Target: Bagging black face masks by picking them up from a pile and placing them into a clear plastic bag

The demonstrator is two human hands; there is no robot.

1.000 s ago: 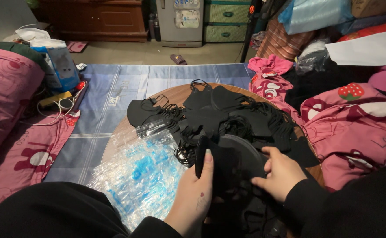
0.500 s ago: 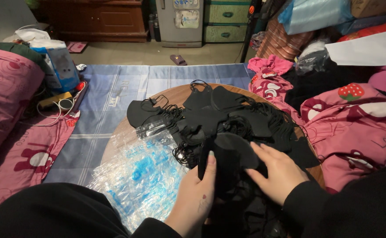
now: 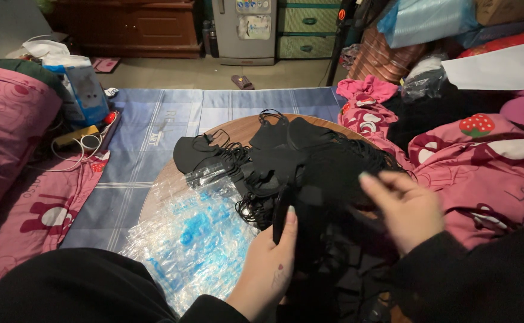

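Hands (image 3: 340,239) amid black masks (image 3: 310,161), grip unclear, wooden table (image 3: 238,128) mostly covered

The room looks dim to me, lit softly from above with no hard shadows. The pile of black masks (image 3: 310,161) swallows the light, so I can barely make out its folds. Glare glints off the clear plastic wrappers (image 3: 196,239). My right hand (image 3: 405,206) smears with motion blur. The near corners go dark, and the edges bend slightly.

left hand (image 3: 268,269) pinching black mask (image 3: 286,206) | right hand (image 3: 402,206) hovering open
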